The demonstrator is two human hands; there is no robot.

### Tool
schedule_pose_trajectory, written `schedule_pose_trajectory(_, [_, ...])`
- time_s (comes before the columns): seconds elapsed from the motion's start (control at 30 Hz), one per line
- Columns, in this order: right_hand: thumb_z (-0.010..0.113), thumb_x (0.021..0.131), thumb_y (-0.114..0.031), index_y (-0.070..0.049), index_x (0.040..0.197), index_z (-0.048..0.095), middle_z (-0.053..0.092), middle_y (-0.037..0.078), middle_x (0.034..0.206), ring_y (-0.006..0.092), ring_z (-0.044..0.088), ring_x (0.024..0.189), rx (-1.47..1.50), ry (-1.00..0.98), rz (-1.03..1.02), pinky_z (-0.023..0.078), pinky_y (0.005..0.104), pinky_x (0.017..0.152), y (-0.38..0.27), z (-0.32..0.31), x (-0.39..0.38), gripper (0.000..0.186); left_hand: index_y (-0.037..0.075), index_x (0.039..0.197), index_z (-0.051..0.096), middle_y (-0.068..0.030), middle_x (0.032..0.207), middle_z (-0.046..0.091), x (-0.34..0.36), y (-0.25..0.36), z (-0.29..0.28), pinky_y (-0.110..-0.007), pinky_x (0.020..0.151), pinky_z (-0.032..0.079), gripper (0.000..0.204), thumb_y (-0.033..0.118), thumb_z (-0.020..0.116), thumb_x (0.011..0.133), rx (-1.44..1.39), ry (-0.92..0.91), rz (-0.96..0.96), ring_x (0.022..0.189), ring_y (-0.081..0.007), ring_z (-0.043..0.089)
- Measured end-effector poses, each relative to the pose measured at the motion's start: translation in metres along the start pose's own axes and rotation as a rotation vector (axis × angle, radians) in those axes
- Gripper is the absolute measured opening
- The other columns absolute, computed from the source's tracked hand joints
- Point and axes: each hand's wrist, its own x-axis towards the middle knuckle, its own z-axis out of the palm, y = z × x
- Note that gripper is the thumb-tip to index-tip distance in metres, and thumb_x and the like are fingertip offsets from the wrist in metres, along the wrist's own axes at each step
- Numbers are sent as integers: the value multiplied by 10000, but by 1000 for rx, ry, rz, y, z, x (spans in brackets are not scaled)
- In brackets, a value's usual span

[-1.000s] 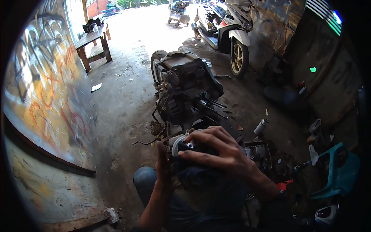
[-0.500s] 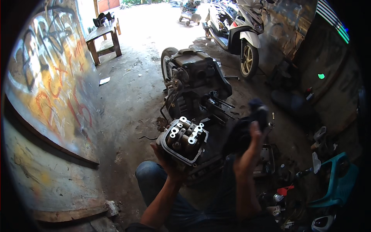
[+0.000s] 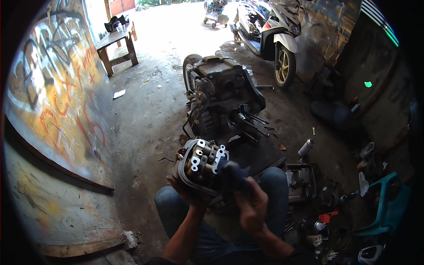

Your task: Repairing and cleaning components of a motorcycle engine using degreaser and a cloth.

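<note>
Rough grey concrete floor (image 3: 143,104), stained dark and scattered with scraps, runs from beneath the person out to a glaring opening. Nearest, between two knees in worn jeans (image 3: 273,187), the left hand (image 3: 191,194) is wrapped under the near left side of a cylinder head (image 3: 194,170), gripping it firmly, tilted, with its open, machined side facing up. That part is raised off the floor, in front of the person. The right hand (image 3: 254,207) is closed round a bunched dark rag (image 3: 233,176), which overlaps the part's right edge; blur hides whether they touch. To the right, the floor is crowded: a metal casing (image 3: 301,182) just beside the right knee, a red scrap (image 3: 327,217), a teal plastic panel (image 3: 381,205), and a spray can (image 3: 305,148) standing a little beyond the casing. Straight ahead, past the hands, a grimy engine (image 3: 221,92) with a wheel behind it sits on the ground. Graffiti covers the curving left wall (image 3: 62,97); near its foot lies a white paper (image 3: 119,94). Shadow darkens the right side. Farther off, a wooden bench (image 3: 110,39) stands by the left wall, a white scooter (image 3: 260,37) is parked right of centre, and a compressor (image 3: 215,18) stands in the bright light.
</note>
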Motion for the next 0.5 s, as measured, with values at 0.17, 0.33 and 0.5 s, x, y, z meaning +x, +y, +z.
schedule_pose_trajectory(0.17, [627,1025,-195,32,1341,606,669,142,1210,211,681,1052,188,404,-279,550,332,943,-29,-24,28,389,59,1617,377,-168,1563,508,1,5,7,-503,1181,459,894,754,332,1056,-146,-100,-124,1407,-326,542])
schedule_pose_trajectory(0.33, [679,1020,-284,-41,1367,619,654,161,1243,305,625,1215,-437,36,-503,499,412,1067,-33,-1,46,428,74,1589,428,-164,1542,540,-1,0,20,-513,1141,497,846,734,305,1075,-65,50,-86,1357,-326,586])
schedule_pose_trajectory(0.5, [629,1067,-294,-37,1443,586,624,138,1348,303,606,1264,-143,8,-295,435,422,1137,13,10,57,458,50,1644,323,-213,1583,490,-3,0,36,-496,1205,431,838,684,305,1097,22,-122,-117,1410,-338,547])
